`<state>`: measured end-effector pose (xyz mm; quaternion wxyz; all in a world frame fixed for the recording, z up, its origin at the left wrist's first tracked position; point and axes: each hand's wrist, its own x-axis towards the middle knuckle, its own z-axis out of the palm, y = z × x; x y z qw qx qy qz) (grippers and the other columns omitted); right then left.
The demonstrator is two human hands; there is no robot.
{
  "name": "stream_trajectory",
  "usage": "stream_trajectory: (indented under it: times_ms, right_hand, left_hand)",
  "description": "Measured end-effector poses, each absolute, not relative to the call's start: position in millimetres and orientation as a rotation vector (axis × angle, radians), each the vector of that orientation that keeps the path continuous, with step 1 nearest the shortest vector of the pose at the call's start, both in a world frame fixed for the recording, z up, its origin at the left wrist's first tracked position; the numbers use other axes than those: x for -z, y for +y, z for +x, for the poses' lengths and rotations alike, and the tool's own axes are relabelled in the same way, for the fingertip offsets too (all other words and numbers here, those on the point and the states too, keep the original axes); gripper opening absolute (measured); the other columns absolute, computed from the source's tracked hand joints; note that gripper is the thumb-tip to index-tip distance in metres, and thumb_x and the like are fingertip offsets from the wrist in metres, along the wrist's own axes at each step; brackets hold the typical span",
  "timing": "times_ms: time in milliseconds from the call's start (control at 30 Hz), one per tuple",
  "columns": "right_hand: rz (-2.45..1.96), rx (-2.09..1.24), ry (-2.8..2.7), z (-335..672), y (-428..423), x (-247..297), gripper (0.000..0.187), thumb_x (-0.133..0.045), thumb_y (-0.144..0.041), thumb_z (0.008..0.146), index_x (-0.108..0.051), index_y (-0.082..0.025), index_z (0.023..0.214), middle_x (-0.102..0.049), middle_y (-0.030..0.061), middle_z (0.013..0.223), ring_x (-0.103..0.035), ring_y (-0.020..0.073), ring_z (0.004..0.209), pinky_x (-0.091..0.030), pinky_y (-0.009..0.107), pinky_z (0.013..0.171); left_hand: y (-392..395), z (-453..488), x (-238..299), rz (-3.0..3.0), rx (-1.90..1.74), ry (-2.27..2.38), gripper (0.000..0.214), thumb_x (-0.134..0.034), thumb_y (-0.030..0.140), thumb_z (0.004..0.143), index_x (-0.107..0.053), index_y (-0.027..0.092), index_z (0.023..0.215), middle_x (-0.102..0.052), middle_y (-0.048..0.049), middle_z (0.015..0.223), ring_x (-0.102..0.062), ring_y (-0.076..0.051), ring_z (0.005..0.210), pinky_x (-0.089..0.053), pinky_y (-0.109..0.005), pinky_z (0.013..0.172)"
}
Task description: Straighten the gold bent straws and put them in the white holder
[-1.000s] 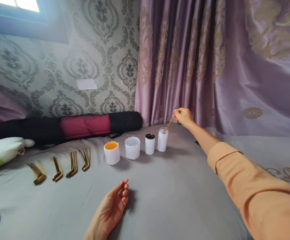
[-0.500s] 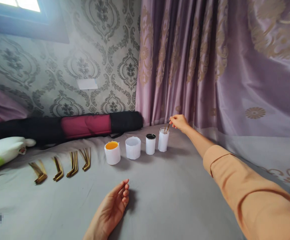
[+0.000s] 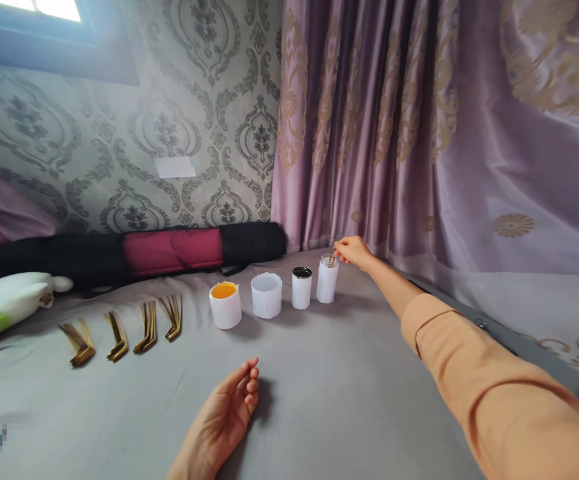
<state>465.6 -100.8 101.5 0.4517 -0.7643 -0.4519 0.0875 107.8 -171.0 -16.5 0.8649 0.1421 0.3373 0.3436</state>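
At the rim of a tall white-wrapped jar (image 3: 327, 283), rightmost in a row, my right hand (image 3: 353, 251) pinches a thin brown stick. The stick's lower end is inside the jar mouth, where other thin brown sticks show. Beside it stand a slimmer white-wrapped container with a dark opening (image 3: 301, 293), a wide white container (image 3: 266, 300) and a white container with an orange inside (image 3: 226, 310). My left hand (image 3: 229, 410) rests on the grey sheet, palm turned up and fingers loosely curled, holding nothing.
Several bunches of bent gold-brown sticks (image 3: 145, 330) lie in a row at the left. A black and maroon rolled bag (image 3: 174, 252) lies along the wall. A white and green plush toy (image 3: 9, 303) is at far left. A purple curtain (image 3: 359, 133) hangs behind.
My right hand has shifted slightly left and down, closer to the jar mouth, lowering the stick. My left hand and the containers have stayed put.
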Motion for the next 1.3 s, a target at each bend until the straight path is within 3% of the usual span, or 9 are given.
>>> stream_trajectory:
  times_ms: [400,800,1300]
  right_hand:
    - [-1.918,-0.287,-1.112,464.3,-100.4,-98.9,0.012,-0.055,-0.022,0.074,-0.060,-0.012,0.068,-0.065,0.0036,0.061,-0.043,0.0025,0.034,-0.029,0.013,0.031]
    - [-1.974,-0.296,-1.074,472.2,-96.3,-97.1,0.015,-0.057,-0.025,0.071,-0.062,-0.011,0.067,-0.052,-0.0019,0.043,-0.032,0.0020,0.030,-0.020,0.015,0.030]
    - [-1.891,-0.420,-1.004,463.0,-100.8,-103.7,0.028,-0.049,-0.033,0.081,-0.058,-0.011,0.065,-0.048,-0.0019,0.042,-0.030,0.0019,0.027,-0.016,0.016,0.029]
  left_hand:
    - [-171.7,106.3,17.7,0.295,-0.715,0.697,0.016,-0.052,0.007,0.076,-0.054,0.009,0.092,-0.053,-0.0015,0.068,-0.048,-0.004,0.049,-0.043,-0.016,0.042]
    - [-172.3,106.2,18.3,0.299,-0.717,0.709,0.019,-0.054,0.007,0.074,-0.054,0.008,0.093,-0.053,-0.0015,0.069,-0.048,-0.005,0.050,-0.042,-0.016,0.041]
    - [-172.4,107.4,15.5,0.293,-0.719,0.721,0.019,-0.054,0.007,0.074,-0.054,0.008,0.093,-0.052,-0.0018,0.070,-0.047,-0.005,0.051,-0.042,-0.016,0.041]
